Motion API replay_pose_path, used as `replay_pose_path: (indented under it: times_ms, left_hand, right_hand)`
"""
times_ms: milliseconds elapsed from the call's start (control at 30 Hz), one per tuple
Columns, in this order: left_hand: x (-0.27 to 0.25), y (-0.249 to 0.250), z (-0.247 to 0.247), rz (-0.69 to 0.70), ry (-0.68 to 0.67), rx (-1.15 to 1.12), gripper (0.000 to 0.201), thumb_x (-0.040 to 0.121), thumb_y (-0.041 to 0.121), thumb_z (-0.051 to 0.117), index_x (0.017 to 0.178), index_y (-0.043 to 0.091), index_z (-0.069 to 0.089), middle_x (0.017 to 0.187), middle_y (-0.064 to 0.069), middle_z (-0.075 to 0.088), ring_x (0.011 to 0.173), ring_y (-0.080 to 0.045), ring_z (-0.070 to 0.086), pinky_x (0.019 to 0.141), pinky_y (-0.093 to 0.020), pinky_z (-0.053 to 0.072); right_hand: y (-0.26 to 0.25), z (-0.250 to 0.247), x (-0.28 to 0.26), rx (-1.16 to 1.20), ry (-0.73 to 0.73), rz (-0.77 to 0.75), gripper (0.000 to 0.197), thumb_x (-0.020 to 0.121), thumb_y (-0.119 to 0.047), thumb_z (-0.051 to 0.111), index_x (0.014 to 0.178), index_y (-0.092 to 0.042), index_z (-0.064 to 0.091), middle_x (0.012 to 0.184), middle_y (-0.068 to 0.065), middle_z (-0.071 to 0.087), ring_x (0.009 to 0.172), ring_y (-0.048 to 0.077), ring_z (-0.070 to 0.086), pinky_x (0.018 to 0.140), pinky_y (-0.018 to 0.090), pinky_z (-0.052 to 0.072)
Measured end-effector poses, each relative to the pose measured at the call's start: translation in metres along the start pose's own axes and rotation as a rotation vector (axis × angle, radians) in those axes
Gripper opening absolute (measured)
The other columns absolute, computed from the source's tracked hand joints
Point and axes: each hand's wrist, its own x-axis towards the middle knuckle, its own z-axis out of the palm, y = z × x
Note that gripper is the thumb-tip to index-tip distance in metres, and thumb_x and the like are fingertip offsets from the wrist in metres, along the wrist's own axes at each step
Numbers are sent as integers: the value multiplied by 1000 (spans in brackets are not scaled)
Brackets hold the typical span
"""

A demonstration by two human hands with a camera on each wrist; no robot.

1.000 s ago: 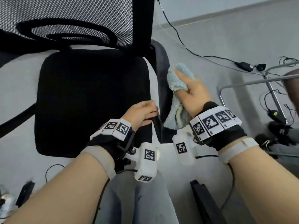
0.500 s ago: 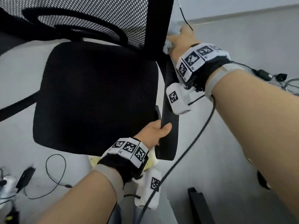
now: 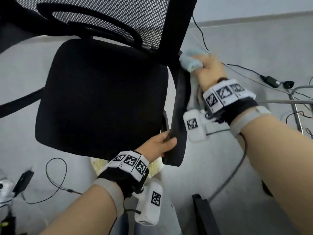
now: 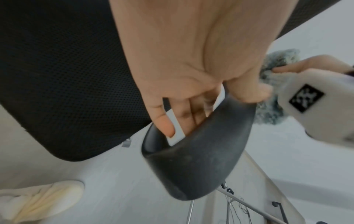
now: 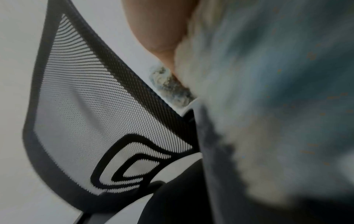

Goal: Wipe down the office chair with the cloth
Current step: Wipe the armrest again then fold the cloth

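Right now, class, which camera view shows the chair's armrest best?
The head view: the whole armrest shows, the left hand gripping its front end, the right hand pressing the cloth near its rear. The left wrist view shows only its curved front end. The right wrist view is mostly blurred cloth.

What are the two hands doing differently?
The left hand grips the bare armrest at its near end; the right hand holds a cloth at the far end, by the backrest. Left is bare, right is wrapped in cloth. Both touch the same armrest.
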Motion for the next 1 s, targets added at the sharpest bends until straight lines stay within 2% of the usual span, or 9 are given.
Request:
replay_pose_path:
  times_ms: [100, 167, 267, 467, 567, 633, 700, 800, 1000]
  left_hand:
    - [-6, -15, -7, -22, -124, 186, 61, 83, 0, 59, 136, 18, 36, 111, 14, 56, 105, 0, 54, 88, -10, 46]
    - [-5, -19, -6, -3, -90, 400, 56, 82, 4, 62, 133, 16, 41, 115, 8, 58, 108, -5, 53, 89, -13, 44]
    - [-1, -21, -2, 27, -4, 590, 42, 84, 15, 61, 124, 16, 50, 122, -1, 59, 112, -13, 54, 95, -25, 43]
    - [2, -20, -1, 27, -50, 578, 35, 83, 14, 61, 117, 17, 52, 111, -1, 63, 109, -18, 57, 95, -30, 44]
    - [3, -21, -2, 31, -51, 524, 40, 85, 16, 59, 123, 20, 49, 119, 0, 61, 110, -13, 54, 92, -23, 41]
    - [2, -23, -5, 21, -51, 505, 46, 84, 16, 62, 127, 21, 47, 122, 2, 59, 112, -12, 53, 92, -20, 38]
    - [2, -24, -5, 18, -61, 566, 58, 79, 17, 69, 131, 20, 43, 125, 0, 58, 116, -14, 52, 95, -20, 39]
    - [8, -23, -3, 8, -19, 715, 62, 79, 20, 69, 134, 22, 40, 128, 0, 58, 117, -17, 53, 98, -26, 41]
    - [8, -25, 4, -29, 124, 717, 42, 81, 26, 64, 119, 34, 50, 107, 7, 64, 98, -17, 60, 87, -36, 49]
  right_hand:
    - [-15, 3, 22, -130, -70, -13, 34, 89, -25, 35, 107, -38, 60, 121, 9, 48, 115, 30, 45, 99, 37, 36]
    - [-14, 8, 18, -141, -84, 46, 34, 95, -24, 38, 124, -28, 55, 132, 15, 41, 122, 32, 41, 102, 34, 33]
    - [1, 17, -17, -17, -30, 39, 34, 94, -17, 43, 125, -16, 57, 129, 16, 40, 120, 30, 43, 103, 33, 34]
    - [45, 27, -107, 96, -221, 5, 58, 80, 3, 46, 100, -49, 59, 105, -1, 39, 110, 26, 48, 104, 36, 40]
    - [39, 15, -83, 107, -192, 43, 35, 68, -20, 52, 86, -48, 63, 110, 5, 56, 111, 24, 53, 100, 26, 41]
    - [33, 10, -49, 109, -30, 72, 43, 64, -37, 51, 104, -29, 64, 119, 11, 59, 112, 25, 54, 101, 36, 41]
    - [19, 11, -23, 25, -6, 55, 42, 79, -30, 50, 119, -19, 60, 126, 14, 52, 115, 27, 51, 99, 30, 39]
    - [8, 18, -5, -27, 0, 21, 39, 82, -26, 43, 114, -19, 63, 114, 9, 52, 101, 24, 54, 82, 26, 38]
    - [27, 31, -84, -51, -82, -52, 44, 87, -10, 47, 119, -36, 59, 120, 8, 37, 115, 30, 43, 102, 37, 39]
